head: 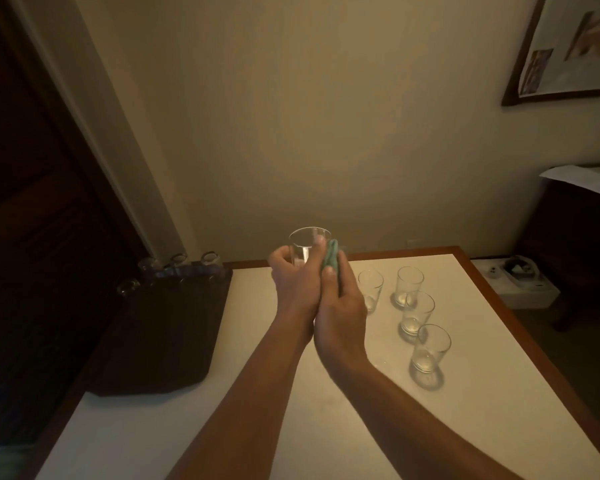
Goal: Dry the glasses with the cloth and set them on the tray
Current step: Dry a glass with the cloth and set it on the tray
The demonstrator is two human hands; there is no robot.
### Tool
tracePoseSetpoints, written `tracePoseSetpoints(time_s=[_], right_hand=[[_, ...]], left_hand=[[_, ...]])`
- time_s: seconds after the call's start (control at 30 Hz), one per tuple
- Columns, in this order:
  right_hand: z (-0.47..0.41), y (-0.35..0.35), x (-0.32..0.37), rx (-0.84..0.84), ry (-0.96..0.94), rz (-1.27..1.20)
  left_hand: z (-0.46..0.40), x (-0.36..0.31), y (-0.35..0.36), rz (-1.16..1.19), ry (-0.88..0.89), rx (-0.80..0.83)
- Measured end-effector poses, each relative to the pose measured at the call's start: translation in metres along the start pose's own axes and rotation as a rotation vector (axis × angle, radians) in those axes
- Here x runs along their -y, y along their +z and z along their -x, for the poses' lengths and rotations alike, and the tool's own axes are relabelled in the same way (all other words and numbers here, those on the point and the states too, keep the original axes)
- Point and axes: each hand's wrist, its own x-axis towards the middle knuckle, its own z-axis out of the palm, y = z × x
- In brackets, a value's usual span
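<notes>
One glass [307, 249] is gripped by the left hand [293, 282] and wiped with cloth [330, 259] held in the right hand [340, 306]. Several glasses are seen on the tray [160, 334]; four [418, 311] are left undried.

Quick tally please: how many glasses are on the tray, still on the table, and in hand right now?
Clear glasses on the dark tray: 4
Clear glasses standing on the white table: 4
Clear glass in hand, with the green cloth: 1
Total: 9 glasses
</notes>
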Motion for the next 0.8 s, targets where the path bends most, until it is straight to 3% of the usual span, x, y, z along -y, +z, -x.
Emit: tracePoseSetpoints(time_s=[0.1, 0.27, 0.43, 0.53, 0.67, 0.8], right_hand=[[0.013, -0.002, -0.007, 0.035, -0.039, 0.04], [-0.028, -0.015, -0.002, -0.015, 0.098, -0.083], [0.01, -0.009, -0.013, 0.116, 0.077, -0.022], [-0.003, -0.013, -0.014, 0.076, 0.038, 0.014], [-0.032, -0.02, -0.017, 0.062, 0.127, -0.02], [-0.002, -0.016, -0.037, 0.176, 0.151, -0.004]], left_hand=[[0.002, 0.008, -0.007, -0.036, -0.03, -0.059], [0.006, 0.012, -0.004, -0.037, -0.184, 0.12], [-0.003, 0.019, -0.003, 0.02, -0.102, -0.132], [0.003, 0.025, -0.007, 0.009, -0.196, -0.056], [0.004, 0.025, -0.001, 0.005, -0.296, 0.07], [-0.007, 0.032, -0.006, 0.016, -0.286, -0.114]])
